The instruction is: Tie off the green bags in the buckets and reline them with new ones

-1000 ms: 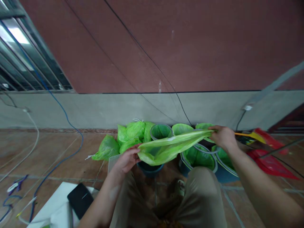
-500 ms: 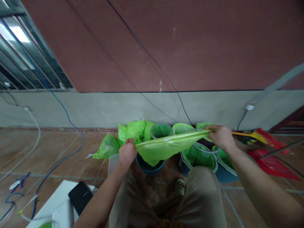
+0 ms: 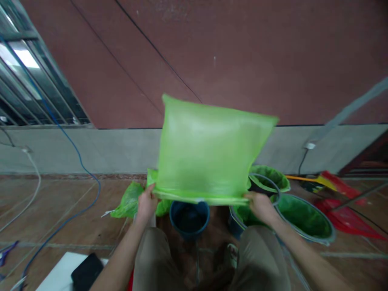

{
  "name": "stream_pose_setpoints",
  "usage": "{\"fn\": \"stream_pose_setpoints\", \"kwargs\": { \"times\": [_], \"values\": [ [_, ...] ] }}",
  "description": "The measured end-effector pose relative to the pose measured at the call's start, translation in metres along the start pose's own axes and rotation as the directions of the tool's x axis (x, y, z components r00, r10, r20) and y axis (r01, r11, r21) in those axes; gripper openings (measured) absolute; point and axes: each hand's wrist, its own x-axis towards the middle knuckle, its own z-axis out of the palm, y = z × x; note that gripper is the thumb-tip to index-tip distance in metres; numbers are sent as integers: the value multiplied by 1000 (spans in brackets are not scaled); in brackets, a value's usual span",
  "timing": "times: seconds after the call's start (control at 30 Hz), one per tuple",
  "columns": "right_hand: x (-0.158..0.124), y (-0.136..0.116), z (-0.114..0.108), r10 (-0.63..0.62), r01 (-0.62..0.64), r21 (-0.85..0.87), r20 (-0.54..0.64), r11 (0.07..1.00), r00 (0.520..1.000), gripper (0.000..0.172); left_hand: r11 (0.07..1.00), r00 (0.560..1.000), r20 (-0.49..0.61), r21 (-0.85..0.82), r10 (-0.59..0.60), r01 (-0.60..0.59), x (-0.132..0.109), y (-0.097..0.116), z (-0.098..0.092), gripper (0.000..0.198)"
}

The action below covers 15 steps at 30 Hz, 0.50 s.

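Observation:
A translucent green plastic bag (image 3: 209, 151) billows upward in front of me, spread wide like a sheet. My left hand (image 3: 146, 204) pinches its lower left corner and my right hand (image 3: 261, 207) pinches its lower right corner; both are closed on the bag's edge. Directly below the bag, between my knees, stands a dark blue bucket (image 3: 189, 218) with no liner in it. My legs in tan trousers frame the bucket.
Several buckets lined with green bags (image 3: 304, 218) stand to the right. Crumpled green bags (image 3: 129, 200) lie at the left. A red dustpan and broom (image 3: 342, 194) lie far right. Cables (image 3: 69, 202) trail over the tiled floor; a white board with a black item (image 3: 85, 273) is bottom left.
The bag was stretched flat and low between my hands; now it has flipped up and ballooned open. Both hands came lower and closer to the blue bucket. My view tilted down slightly.

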Motion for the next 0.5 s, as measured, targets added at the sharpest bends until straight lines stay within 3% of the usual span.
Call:
{"fn": "stream_pose_setpoints", "kwargs": {
  "times": [0.03, 0.07, 0.13, 0.23, 0.33, 0.43, 0.47, 0.5],
  "values": [
    [-14, 5, 24, -7, 6, 14, 67, 1000, 998, 39, 988, 980, 126, 9, -153, 153, -2, -25, 9, 46],
    [-26, 10, 45, -25, 19, 39, 156, 999, 987, 37, 960, 945, 183, -21, -272, 280, 0, -45, 15, 48],
    [-44, 17, 76, -56, 15, 117, 364, 993, 930, 40, 897, 903, 174, -145, -393, 419, 8, -71, 21, 43],
    [-61, 12, 96, -43, -46, 177, 466, 983, 884, 42, 791, 868, 155, -360, -472, 494, 27, -78, 14, 27],
    [-80, -12, 105, -14, -153, 260, 545, 953, 839, 39, 632, 824, 185, -558, -536, 537, 32, -75, 2, 19],
    [-103, -48, 113, -2, -343, 407, 647, 847, 763, 30, 440, 674, 249, -593, -696, 674, 16, -79, -2, 39],
    [-111, -61, 115, -5, -405, 451, 673, 795, 740, 28, 405, 617, 280, -547, -736, 732, 9, -80, -2, 49],
    [-116, -74, 116, -13, -451, 488, 690, 748, 724, 26, 409, 592, 314, -487, -743, 772, 2, -80, 0, 56]
  ]
}}
